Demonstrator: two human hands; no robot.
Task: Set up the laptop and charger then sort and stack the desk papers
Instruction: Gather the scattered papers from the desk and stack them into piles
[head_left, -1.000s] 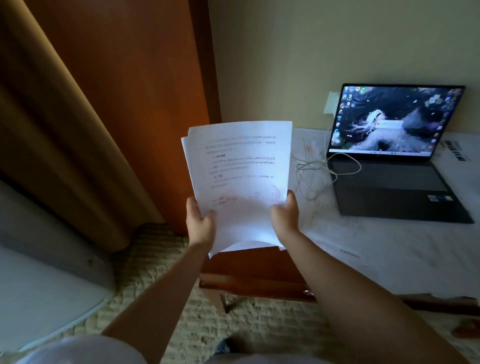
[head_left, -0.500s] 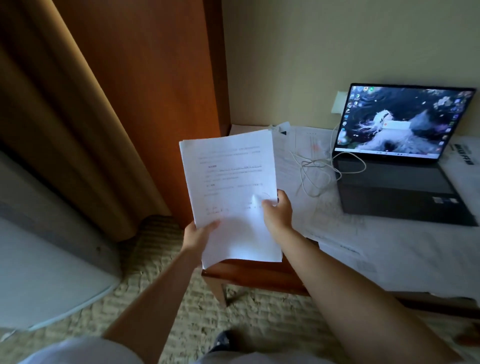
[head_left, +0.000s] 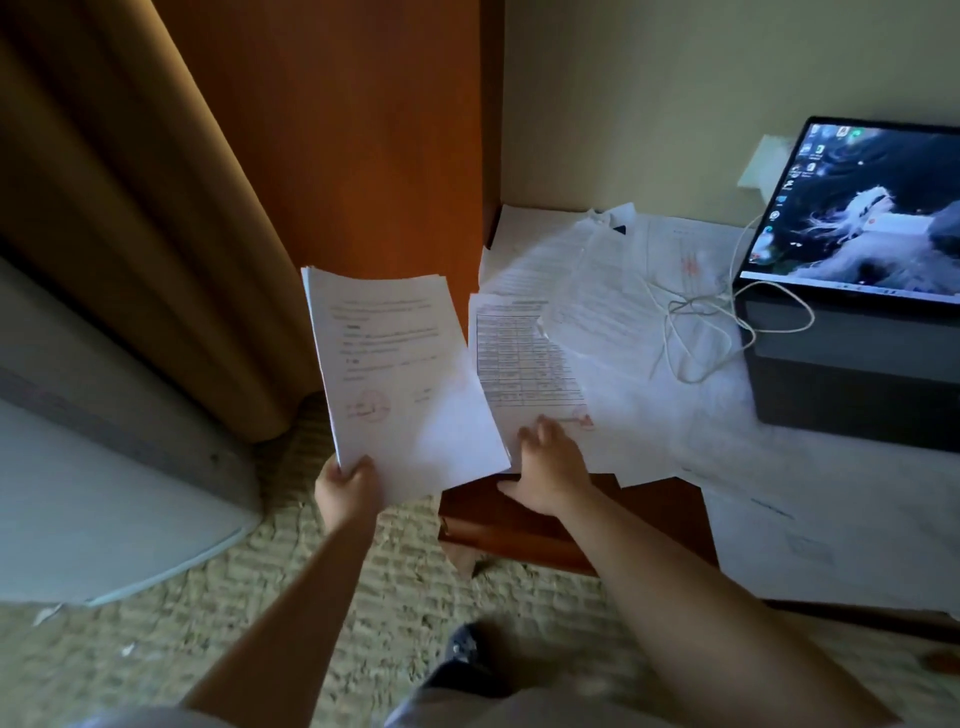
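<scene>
Holding the paper stack (head_left: 395, 374), left hand (head_left: 348, 488) grips firmly; flat right hand (head_left: 550, 467) should slide the table sheet (head_left: 524, 364) off surface cleanly.

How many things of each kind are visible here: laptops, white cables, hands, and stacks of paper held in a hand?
Open dark grey laptop: 1
White charger cable: 1
Hands: 2, the left hand and the right hand
Held white paper stack: 1
Total: 5

The stack of papers (head_left: 400, 374) is now held by the left hand (head_left: 347, 488) alone; the right hand (head_left: 550, 467) is lowered onto a table-printed sheet (head_left: 524, 364).
</scene>
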